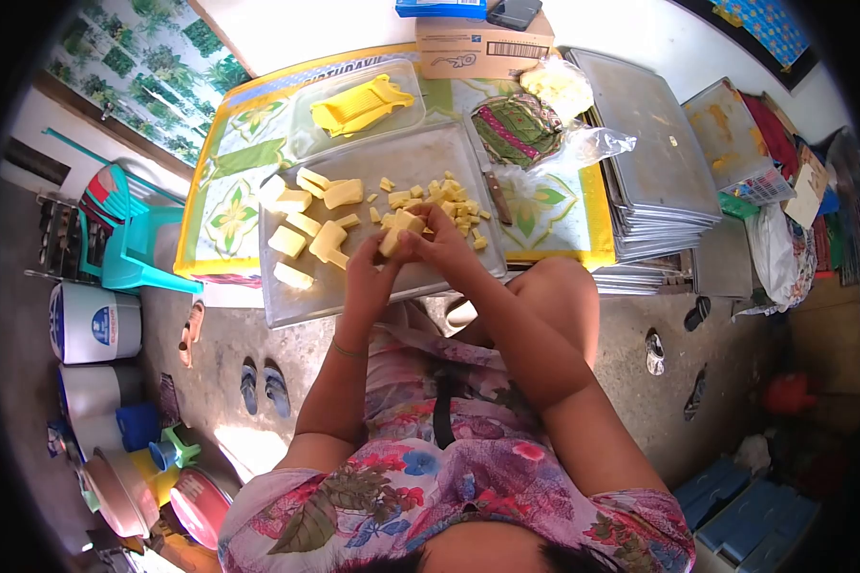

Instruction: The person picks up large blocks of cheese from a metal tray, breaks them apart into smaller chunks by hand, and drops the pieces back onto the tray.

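Both of my hands meet over a metal tray [420, 153], around one pale yellow block [402, 232]. My left hand [371, 272] has its fingers on the block's left side. My right hand [441, 245] grips it from the right, fingers bent over it. Several larger yellow chunks [344, 194] lie on the tray's left part. Many small yellow pieces [458, 208] are spread on its right part, partly behind my right hand. A knife [498, 198] rests at the tray's right edge.
Behind the tray sits a clear plastic container [306, 134] with a yellow ridged item [361, 107]. A patterned cloth [518, 131], a plastic bag [597, 143] and stacked metal trays [649, 143] are to the right. A cardboard box [482, 46] stands at the back.
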A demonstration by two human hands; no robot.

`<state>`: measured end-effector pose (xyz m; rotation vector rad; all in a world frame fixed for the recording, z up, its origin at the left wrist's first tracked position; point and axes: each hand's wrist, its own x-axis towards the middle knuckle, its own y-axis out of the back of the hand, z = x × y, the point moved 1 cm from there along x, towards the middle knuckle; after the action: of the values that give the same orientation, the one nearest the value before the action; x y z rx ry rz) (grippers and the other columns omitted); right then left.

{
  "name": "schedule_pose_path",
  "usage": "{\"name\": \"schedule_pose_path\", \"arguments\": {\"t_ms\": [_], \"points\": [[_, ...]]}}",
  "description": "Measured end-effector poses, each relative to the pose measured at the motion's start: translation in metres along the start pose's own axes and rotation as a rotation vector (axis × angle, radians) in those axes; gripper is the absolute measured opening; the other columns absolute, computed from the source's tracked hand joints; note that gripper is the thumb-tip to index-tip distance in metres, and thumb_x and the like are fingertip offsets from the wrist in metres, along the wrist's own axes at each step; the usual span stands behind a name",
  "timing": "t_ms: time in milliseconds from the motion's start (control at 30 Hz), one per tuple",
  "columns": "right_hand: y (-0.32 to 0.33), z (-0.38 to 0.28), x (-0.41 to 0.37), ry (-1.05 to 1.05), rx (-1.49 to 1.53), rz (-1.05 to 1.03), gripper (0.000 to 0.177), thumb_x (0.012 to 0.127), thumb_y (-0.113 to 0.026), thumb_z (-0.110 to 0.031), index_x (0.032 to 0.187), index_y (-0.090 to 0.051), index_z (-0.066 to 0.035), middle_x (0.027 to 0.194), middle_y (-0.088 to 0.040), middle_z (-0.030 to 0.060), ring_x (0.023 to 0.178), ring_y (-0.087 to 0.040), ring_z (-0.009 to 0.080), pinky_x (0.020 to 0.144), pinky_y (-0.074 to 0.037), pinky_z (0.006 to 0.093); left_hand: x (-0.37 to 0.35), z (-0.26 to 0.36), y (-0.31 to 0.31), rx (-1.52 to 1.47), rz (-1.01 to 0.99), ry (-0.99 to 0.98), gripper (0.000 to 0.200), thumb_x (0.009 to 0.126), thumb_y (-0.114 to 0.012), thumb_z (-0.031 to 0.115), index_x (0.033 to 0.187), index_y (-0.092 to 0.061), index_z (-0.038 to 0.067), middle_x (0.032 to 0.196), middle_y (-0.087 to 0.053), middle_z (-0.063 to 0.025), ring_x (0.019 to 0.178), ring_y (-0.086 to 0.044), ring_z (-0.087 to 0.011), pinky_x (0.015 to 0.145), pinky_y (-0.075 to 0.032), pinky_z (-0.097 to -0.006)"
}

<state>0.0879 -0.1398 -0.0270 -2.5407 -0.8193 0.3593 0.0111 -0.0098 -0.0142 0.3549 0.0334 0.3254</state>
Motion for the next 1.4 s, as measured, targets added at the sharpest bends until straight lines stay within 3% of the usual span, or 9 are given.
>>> {"name": "schedule_pose_path", "arguments": {"t_ms": [100, 233, 500, 733, 933, 1133, 1400], "points": [[0.008, -0.001, 0.003, -0.040, -0.086, -0.031, 0.042, 0.081, -0.071, -0.018, 0.113, -0.047, -0.004, 0.102, -0.055, 0.0069, 0.090, -0.058, 0.0125, 0.073, -0.051, 0.0255, 0.001, -0.005, 0.009, -0.331, -0.052, 0.088, 0.039, 0.082, -0.068, 0.017, 0.114, -0.056, -0.001, 0.095, -0.064, -0.0086, 0.084, -0.061, -0.0143, 0.072, -0.050, -0.0265], [0.014, -0.009, 0.004, -0.067, -0.131, -0.076, 0.033, 0.080, -0.070, -0.013, 0.108, -0.054, -0.003, 0.087, -0.058, 0.0031, 0.078, -0.058, 0.0093, 0.064, -0.049, 0.0226, -0.004, 0.008, 0.018, -0.557, -0.051, 0.135, 0.037, 0.082, -0.067, 0.013, 0.114, -0.055, -0.001, 0.099, -0.062, -0.0091, 0.087, -0.061, -0.0147, 0.076, -0.052, -0.0279], [0.015, -0.010, 0.000, -0.095, -0.005, -0.147, 0.043, 0.078, -0.071, -0.008, 0.117, -0.053, -0.004, 0.090, -0.059, 0.0043, 0.080, -0.059, 0.0118, 0.068, -0.051, 0.0243, -0.006, 0.009, 0.018, -0.744, -0.084, 0.159, 0.038, 0.086, -0.059, 0.009, 0.121, -0.047, -0.001, 0.107, -0.058, -0.0117, 0.093, -0.061, -0.0200, 0.078, -0.053, -0.0335], [0.012, -0.013, -0.002, -0.160, 0.143, -0.113, 0.037, 0.080, -0.070, -0.009, 0.113, -0.053, -0.002, 0.100, -0.060, 0.0086, 0.090, -0.061, 0.0166, 0.077, -0.054, 0.0303, -0.005, 0.008, 0.017, -0.794, -0.052, 0.234, 0.039, 0.085, -0.060, 0.011, 0.121, -0.048, 0.002, 0.108, -0.057, -0.0093, 0.095, -0.059, -0.0200, 0.078, -0.053, -0.0356], [0.015, -0.004, 0.002, -0.191, 0.136, -0.154, 0.035, 0.083, -0.067, -0.012, 0.113, -0.053, -0.001, 0.105, -0.057, 0.0099, 0.093, -0.061, 0.0187, 0.076, -0.055, 0.0328, -0.007, 0.003, 0.019, -0.776, -0.085, 0.250, 0.034, 0.087, -0.058, 0.010, 0.119, -0.050, 0.004, 0.108, -0.057, -0.0095, 0.093, -0.060, -0.0198, 0.077, -0.054, -0.0341], [0.017, -0.005, 0.002, -0.253, 0.156, -0.154, 0.035, 0.085, -0.065, -0.018, 0.112, -0.053, 0.000, 0.105, -0.057, 0.0086, 0.092, -0.061, 0.0189, 0.074, -0.055, 0.0327, -0.012, 0.004, 0.013, -0.890, -0.077, 0.297, 0.031, 0.087, -0.057, 0.011, 0.116, -0.049, 0.003, 0.106, -0.057, -0.0097, 0.090, -0.061, -0.0196, 0.076, -0.054, -0.0330], [0.012, -0.013, -0.016, -0.222, -0.057, -0.109, 0.026, 0.087, -0.063, -0.021, 0.103, -0.055, -0.002, 0.095, -0.057, 0.0065, 0.085, -0.061, 0.0171, 0.070, -0.056, 0.0320, -0.026, 0.009, 0.003, -0.851, -0.125, 0.344, 0.032, 0.086, -0.056, 0.011, 0.115, -0.048, 0.003, 0.107, -0.056, -0.0113, 0.091, -0.060, -0.0210, 0.076, -0.054, -0.0341]]}}
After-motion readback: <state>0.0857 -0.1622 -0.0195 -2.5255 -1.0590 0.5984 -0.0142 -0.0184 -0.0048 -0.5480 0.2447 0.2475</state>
